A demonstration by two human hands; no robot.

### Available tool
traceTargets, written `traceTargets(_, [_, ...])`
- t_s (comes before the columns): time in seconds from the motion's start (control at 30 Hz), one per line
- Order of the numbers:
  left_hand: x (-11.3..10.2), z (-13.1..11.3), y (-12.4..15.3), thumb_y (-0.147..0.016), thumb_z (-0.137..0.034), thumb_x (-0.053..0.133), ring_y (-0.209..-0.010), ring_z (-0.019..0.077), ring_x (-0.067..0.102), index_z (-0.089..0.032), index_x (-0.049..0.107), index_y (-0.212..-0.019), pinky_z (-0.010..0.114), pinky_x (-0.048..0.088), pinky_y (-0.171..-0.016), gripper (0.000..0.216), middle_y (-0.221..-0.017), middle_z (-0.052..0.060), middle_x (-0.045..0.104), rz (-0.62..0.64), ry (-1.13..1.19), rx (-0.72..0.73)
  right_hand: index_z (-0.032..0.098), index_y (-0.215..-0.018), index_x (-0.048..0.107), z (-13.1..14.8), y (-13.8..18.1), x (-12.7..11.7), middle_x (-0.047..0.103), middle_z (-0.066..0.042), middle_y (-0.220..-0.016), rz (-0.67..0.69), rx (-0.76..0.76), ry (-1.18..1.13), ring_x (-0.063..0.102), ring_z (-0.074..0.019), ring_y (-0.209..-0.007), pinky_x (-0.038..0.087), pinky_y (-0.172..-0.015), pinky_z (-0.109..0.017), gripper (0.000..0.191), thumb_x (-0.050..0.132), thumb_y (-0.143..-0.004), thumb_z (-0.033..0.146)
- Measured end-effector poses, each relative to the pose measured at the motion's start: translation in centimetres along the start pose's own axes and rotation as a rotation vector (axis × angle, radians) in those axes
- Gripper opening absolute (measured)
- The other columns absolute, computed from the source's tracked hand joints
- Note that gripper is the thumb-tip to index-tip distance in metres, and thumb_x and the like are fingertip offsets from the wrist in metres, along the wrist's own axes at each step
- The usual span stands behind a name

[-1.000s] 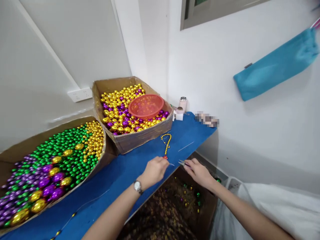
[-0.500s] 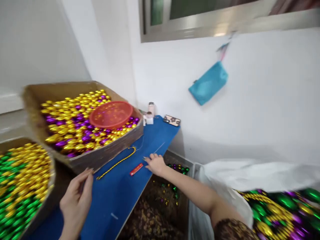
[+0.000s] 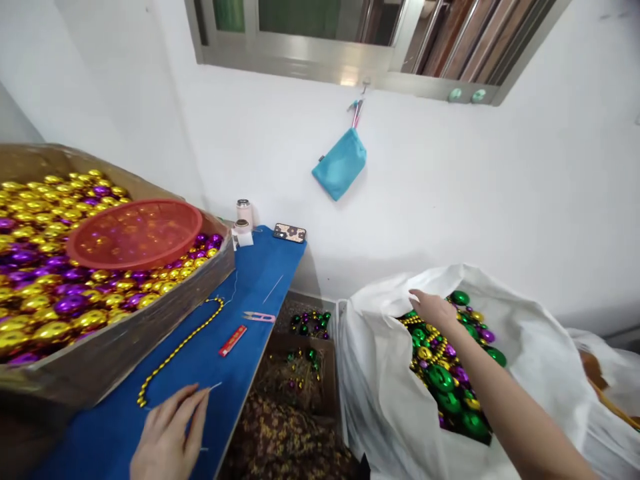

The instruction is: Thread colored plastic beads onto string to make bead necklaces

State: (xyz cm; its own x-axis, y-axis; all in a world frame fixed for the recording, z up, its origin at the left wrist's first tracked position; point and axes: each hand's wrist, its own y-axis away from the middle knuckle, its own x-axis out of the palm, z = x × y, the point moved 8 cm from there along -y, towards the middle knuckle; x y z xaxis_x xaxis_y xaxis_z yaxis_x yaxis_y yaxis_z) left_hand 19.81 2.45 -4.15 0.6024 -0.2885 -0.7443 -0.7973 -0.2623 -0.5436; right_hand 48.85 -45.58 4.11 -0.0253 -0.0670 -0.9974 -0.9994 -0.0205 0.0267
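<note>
My left hand [image 3: 167, 433] rests low on the blue table [image 3: 250, 280] and pinches a thin needle, close to the near end of a strand of small gold beads [image 3: 177, 350]. A red lighter [image 3: 232, 340] and small thread snips [image 3: 259, 317] lie beside the strand. My right hand [image 3: 434, 308] reaches into a white sack [image 3: 380, 373] on the right. It touches the green, purple and gold beaded necklaces [image 3: 447, 373] inside. Whether its fingers grip anything is unclear.
A cardboard box [image 3: 125, 347] of gold and purple beads with a red plastic basket [image 3: 135, 232] on top stands at the left. A thermos [image 3: 244, 212] and phone [image 3: 289, 233] sit at the table's far end. A box of loose beads [image 3: 300, 387] lies below the table edge. A teal pouch [image 3: 340, 163] hangs on the wall.
My view swung right. My right hand left the snips on the table and moved right into the white sack. My left hand drew back toward me along the table.
</note>
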Motion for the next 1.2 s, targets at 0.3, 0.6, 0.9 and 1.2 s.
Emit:
traceTargets(0.3, [2.4, -13.1, -2.9, -0.087, -0.029, 0.050, -0.096, 0.0218, 0.060, -0.028, 0.054, -0.123, 0.032, 0.047, -0.086, 0.036, -0.107, 0.008, 0.063, 0.136, 0.246, 0.177, 0.021, -0.143, 0.026, -3.1, 0.2, 7.5, 0.059, -0.011, -0.112, -0.053, 0.017, -0.138, 0.063, -0.0231, -0.094, 0.049, -0.072, -0.031, 0.060, 0.051, -0.088, 0.028])
traceTargets(0.6, [17.4, -35.9, 0.5, -0.085, -0.065, 0.029, -0.078, 0.0298, 0.067, -0.039, 0.043, -0.134, 0.041, 0.049, -0.065, 0.057, -0.093, 0.011, 0.071, 1.162, 0.417, 0.648, 0.023, -0.117, 0.059, -1.8, -3.1, 7.0, 0.039, -0.011, -0.137, -0.094, -0.165, -0.139, 0.060, -0.0246, -0.102, 0.050, -0.081, -0.036, 0.034, 0.041, -0.088, 0.021])
traceTargets(0.9, [25.1, -26.5, -3.3, -0.080, -0.041, 0.050, -0.074, 0.0228, 0.063, -0.018, 0.062, -0.078, 0.032, 0.046, -0.067, 0.026, -0.075, 0.008, 0.067, 0.950, 0.201, 0.056, 0.020, -0.095, 0.068, -5.2, -9.4, 0.6, 0.069, -0.006, -0.089, 0.279, -0.390, -0.299, 0.065, -0.0159, -0.071, 0.053, -0.063, -0.025, 0.025, 0.046, -0.086, 0.027])
traceTargets(1.2, [22.8, -26.4, -0.2, -0.072, -0.009, 0.048, -0.102, 0.0192, 0.057, -0.031, 0.057, -0.114, 0.030, 0.047, -0.087, 0.049, -0.113, 0.004, 0.059, 0.974, 0.736, 0.163, 0.017, -0.118, 0.053, 3.3, -21.7, -2.8, 0.057, -0.007, -0.117, -0.013, -0.333, -0.327, 0.059, -0.0190, -0.097, 0.051, -0.081, -0.040, 0.032, 0.055, -0.090, 0.033])
